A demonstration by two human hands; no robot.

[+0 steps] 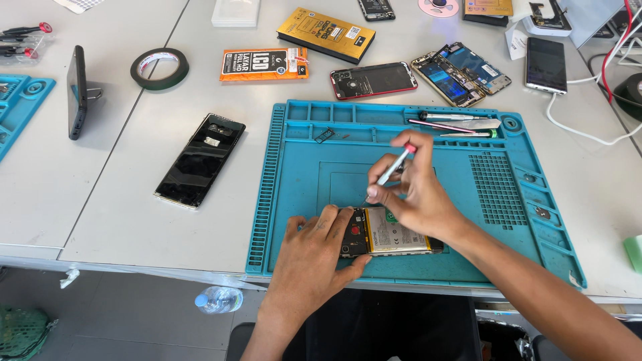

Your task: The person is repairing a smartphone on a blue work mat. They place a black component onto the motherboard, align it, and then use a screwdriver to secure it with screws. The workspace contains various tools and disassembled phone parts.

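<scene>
Here the right hand (414, 190) has its fingers pinched around a thin screwdriver (394, 166), tip angled down toward the top edge of an opened phone (388, 232). The left hand (311, 257) lies flat with fingers spread over the phone's left end, thumb hooked under its near edge, pressing it down. The phone lies lengthwise, its back off and a pale battery showing, near the front edge of a blue mat (301, 174), between the two hands.

Along the mat's far trays rest tweezers and other slim tools (455, 124). Left of the mat, on the white table (107, 200), lies a black screen panel (200, 160), well apart from the hands. Further back sit a roll of tape (159, 68), an orange packet (264, 64), a yellow box (326, 35), a red-framed phone (373, 80) and two more open phones (461, 73). A dark phone (77, 91) stands upright at far left.
</scene>
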